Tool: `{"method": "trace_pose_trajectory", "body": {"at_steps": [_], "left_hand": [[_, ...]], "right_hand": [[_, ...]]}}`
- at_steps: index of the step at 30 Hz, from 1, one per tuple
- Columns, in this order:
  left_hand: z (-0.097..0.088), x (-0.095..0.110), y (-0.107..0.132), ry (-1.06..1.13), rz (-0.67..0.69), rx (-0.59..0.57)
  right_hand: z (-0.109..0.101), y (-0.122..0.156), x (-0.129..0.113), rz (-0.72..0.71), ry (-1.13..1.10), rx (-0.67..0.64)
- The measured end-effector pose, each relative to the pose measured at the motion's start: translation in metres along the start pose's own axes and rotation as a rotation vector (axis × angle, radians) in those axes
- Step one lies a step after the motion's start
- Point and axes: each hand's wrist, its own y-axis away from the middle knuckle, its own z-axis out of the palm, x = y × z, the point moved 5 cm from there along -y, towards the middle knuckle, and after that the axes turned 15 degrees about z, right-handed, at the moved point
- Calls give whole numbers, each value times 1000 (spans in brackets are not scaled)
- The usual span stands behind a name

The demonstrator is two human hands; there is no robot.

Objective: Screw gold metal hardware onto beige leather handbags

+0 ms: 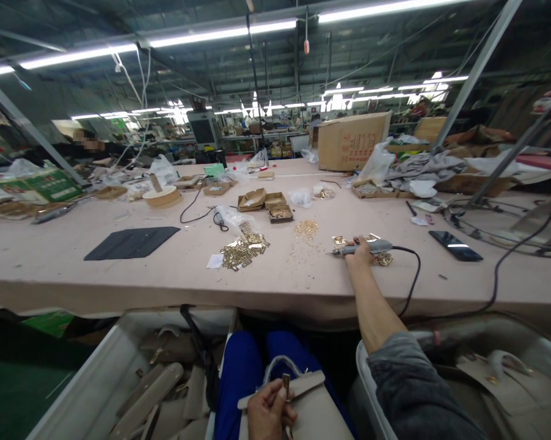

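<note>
A beige handbag with a flap and a top handle rests on my lap. My left hand is closed at the flap's edge, pinching a small gold metal fitting between thumb and fingers. Whether that fitting is attached to the bag cannot be made out. On the table, my right hand is wrapped over a grey electric screwdriver, its tip pointing left. Gold metal pieces lie beside and partly under the tool. Left of its tip is a spread of tiny gold parts.
A heap of gold plates lies left of centre, near small cardboard boxes. A black mat and a phone are farther out. White bins with bag parts and bags flank my legs. The screwdriver cord drops over the edge.
</note>
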Motion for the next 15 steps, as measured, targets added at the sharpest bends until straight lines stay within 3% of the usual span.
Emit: {"method": "trace_pose_trajectory", "body": {"at_steps": [4, 15], "left_hand": [[2, -1, -1, 6, -3, 30], [5, 0, -5, -11, -19, 35]], "right_hand": [[-2, -11, 7, -39, -49, 70], [-5, -17, 12, -10, -53, 56]]}}
